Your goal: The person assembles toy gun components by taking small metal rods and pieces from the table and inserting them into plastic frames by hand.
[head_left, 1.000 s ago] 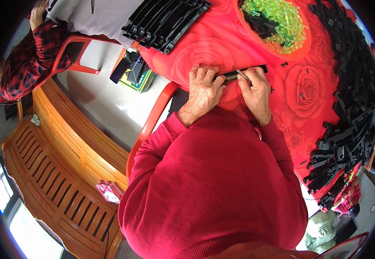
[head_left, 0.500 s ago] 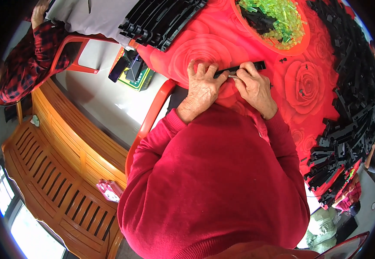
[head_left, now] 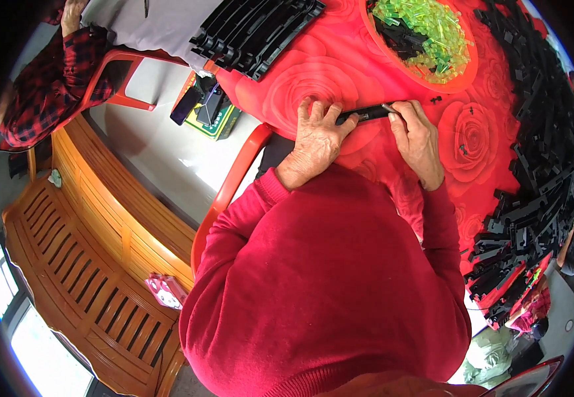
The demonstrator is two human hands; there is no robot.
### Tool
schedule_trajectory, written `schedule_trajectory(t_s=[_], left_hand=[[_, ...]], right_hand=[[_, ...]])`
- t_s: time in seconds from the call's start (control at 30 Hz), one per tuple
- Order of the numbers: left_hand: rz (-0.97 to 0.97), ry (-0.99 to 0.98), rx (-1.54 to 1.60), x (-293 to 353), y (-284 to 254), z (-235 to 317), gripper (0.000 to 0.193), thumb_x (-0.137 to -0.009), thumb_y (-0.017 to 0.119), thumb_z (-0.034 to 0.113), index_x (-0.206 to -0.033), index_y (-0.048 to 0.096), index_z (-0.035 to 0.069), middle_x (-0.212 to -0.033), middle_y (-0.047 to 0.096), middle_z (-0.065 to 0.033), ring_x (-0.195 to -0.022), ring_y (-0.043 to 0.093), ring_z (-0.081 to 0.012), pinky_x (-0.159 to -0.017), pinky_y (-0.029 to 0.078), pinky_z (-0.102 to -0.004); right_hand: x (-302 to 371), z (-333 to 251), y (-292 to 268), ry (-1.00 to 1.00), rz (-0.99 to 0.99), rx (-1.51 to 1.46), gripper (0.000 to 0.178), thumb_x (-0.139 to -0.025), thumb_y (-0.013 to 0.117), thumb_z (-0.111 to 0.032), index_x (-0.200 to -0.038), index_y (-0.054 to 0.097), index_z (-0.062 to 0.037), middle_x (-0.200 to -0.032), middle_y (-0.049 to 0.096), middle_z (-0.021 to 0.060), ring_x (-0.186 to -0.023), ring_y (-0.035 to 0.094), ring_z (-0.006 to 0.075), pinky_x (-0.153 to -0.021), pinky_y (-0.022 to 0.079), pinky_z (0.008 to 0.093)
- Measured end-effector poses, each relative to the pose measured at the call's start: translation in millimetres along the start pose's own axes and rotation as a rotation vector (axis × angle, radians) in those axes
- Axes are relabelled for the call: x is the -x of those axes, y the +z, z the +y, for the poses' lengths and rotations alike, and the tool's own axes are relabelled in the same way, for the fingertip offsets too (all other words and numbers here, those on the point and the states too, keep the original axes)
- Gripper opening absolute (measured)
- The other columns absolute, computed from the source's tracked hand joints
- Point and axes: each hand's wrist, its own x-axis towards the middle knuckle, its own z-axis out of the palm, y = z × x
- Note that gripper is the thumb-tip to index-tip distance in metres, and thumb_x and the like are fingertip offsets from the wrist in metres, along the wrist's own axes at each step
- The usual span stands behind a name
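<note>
A long narrow black plastic strip (head_left: pixel 371 113) lies slantwise on the red table in front of me. My left hand (head_left: pixel 319 137) holds its left end between thumb and index finger, the other fingers bent against the cloth. My right hand (head_left: pixel 419 140) is at the strip's right end, fingers closed. A short, thin greyish stick (head_left: pixel 387 107) pokes out from its fingertips over the strip; most of it is hidden in the hand. Beyond my right hand, a few tiny black pieces (head_left: pixel 436 100) lie scattered on the cloth.
An orange-red basin (head_left: pixel 462 85) of yellow-green clear pieces and black parts stands far right of my hands. Black strips (head_left: pixel 257 38) lie in a row at the far left. A large heap of black parts (head_left: pixel 538 178) covers the right side. Another person's checked sleeve (head_left: pixel 79 63) is at upper left.
My right hand has moved right, away from my left, and the thin stick has gone with it to the strip's right end. More of the strip's middle shows.
</note>
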Motion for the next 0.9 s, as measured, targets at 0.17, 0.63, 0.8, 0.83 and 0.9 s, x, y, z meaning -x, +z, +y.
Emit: schedule_trajectory(t_s=[0.17, 0.63, 0.8, 0.83, 0.9], left_hand=[[0.014, -0.004, 0.023, 0, -1, 0, 0.031, -0.076, 0.059, 0.015, -0.105, 0.067, 0.021, -0.106, 0.057, -0.0081, -0.102, 0.051, -0.0292, -0.095, 0.035, -0.0514], [-0.041, -0.319, 0.611, -8, -37, -34, 0.028, -0.08, 0.07, 0.02, -0.098, 0.061, 0.0, -0.086, 0.063, -0.0161, -0.081, 0.062, -0.0334, -0.07, 0.05, -0.0397], [-0.302, -0.516, 0.905, -12, -45, -32, 0.028, -0.086, 0.066, 0.025, -0.098, 0.064, 0.0, -0.089, 0.065, -0.0089, -0.083, 0.061, -0.0148, -0.074, 0.048, -0.0282], [-0.302, -0.5, 1.076, -15, -45, -32, 0.03, -0.085, 0.068, 0.026, -0.096, 0.064, -0.002, -0.083, 0.064, -0.0064, -0.078, 0.061, -0.0131, -0.068, 0.047, -0.0277], [-0.3, -0.48, 1.246, -16, -47, -31, 0.032, -0.083, 0.07, 0.027, -0.094, 0.064, -0.003, -0.077, 0.063, -0.004, -0.073, 0.06, -0.0114, -0.062, 0.047, -0.0272]], right_hand=[[-3, -2, -6, -0.02, -0.137, 0.1, 0.018, -0.082, 0.063, -0.014, -0.097, 0.058, -0.0057, -0.081, 0.059, 0.0095, -0.068, 0.062, 0.0297, -0.056, 0.048, 0.0396], [3, 9, 28, -0.221, -0.044, 0.1, 0.019, -0.075, 0.066, -0.004, -0.093, 0.058, -0.0043, -0.08, 0.056, 0.0097, -0.069, 0.061, 0.0268, -0.057, 0.05, 0.0376], [5, 7, 20, -0.288, -0.003, -0.009, 0.023, -0.071, 0.067, 0.001, -0.092, 0.057, -0.0031, -0.077, 0.054, 0.0101, -0.066, 0.059, 0.0274, -0.056, 0.048, 0.037], [5, 4, 15, -0.29, -0.004, -0.012, 0.023, -0.071, 0.067, 0.001, -0.092, 0.057, -0.0031, -0.077, 0.054, 0.0101, -0.066, 0.059, 0.0274, -0.056, 0.048, 0.037], [4, -2, 6, -0.34, -0.015, -0.046, 0.027, -0.069, 0.068, 0.003, -0.093, 0.057, -0.0027, -0.075, 0.053, 0.0099, -0.065, 0.058, 0.027, -0.055, 0.047, 0.0366]])
